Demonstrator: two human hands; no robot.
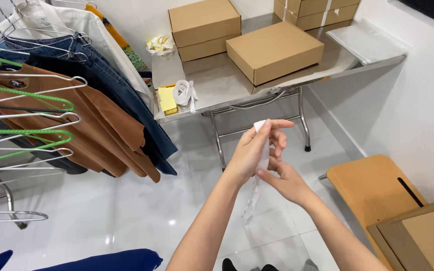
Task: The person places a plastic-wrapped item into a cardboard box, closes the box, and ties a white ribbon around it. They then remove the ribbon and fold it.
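Strip [263,145] | white, narrow, limp | pinched by left hand [257,148], right hand [282,178]

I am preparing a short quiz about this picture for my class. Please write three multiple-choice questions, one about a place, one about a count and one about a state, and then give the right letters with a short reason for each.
1. Where is the white strip?
A. On the steel table
B. Between both hands, above the floor
C. On a hanger

2. How many closed cardboard boxes lie on the front part of the steel table, near the yellow notes?
A. Two
B. Five
C. Three

3. How do the brown shirts rest?
A. Hanging on hangers
B. Folded on the table
C. Lying on the floor

Answers:
1 B: the left hand pinches its top and the right hand holds it lower down.
2 C: two stacked boxes and one flat box.
3 A: they hang from hangers on the rack at the left.
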